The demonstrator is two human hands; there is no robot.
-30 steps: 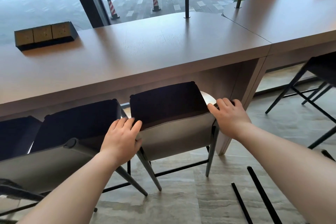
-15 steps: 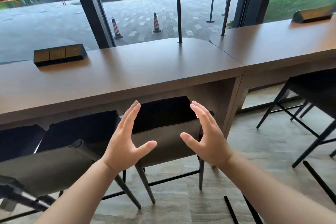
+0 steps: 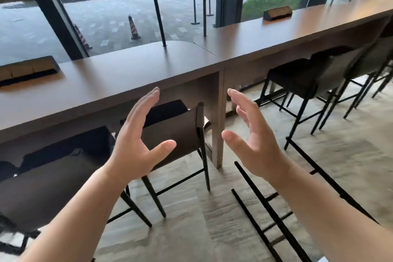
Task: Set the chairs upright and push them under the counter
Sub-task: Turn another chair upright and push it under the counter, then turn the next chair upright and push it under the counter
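A grey-backed stool [image 3: 178, 132] with a dark seat stands upright, pushed under the long brown counter [image 3: 119, 78]. Another upright stool [image 3: 49, 183] stands to its left. My left hand [image 3: 136, 142] hovers in front of the pushed-in stool, fingers spread, holding nothing. My right hand [image 3: 253, 138] floats open to the right of it, palm facing left, clear of the stool. On the floor at lower right lie the thin black legs of a fallen chair [image 3: 274, 215]; its seat is out of view.
A second counter section [image 3: 297, 32] runs to the right, with several stools [image 3: 314, 78] tucked under it. Power-socket boxes [image 3: 27, 70] sit on the counter tops. A counter support panel [image 3: 219, 121] stands between the sections. Windows lie behind; the floor is pale stone.
Both hands let go of the stool's backrest and lifted away, fingers spreading. The view has swung to the right, bringing the right-hand counter and the fallen chair's legs further into sight.
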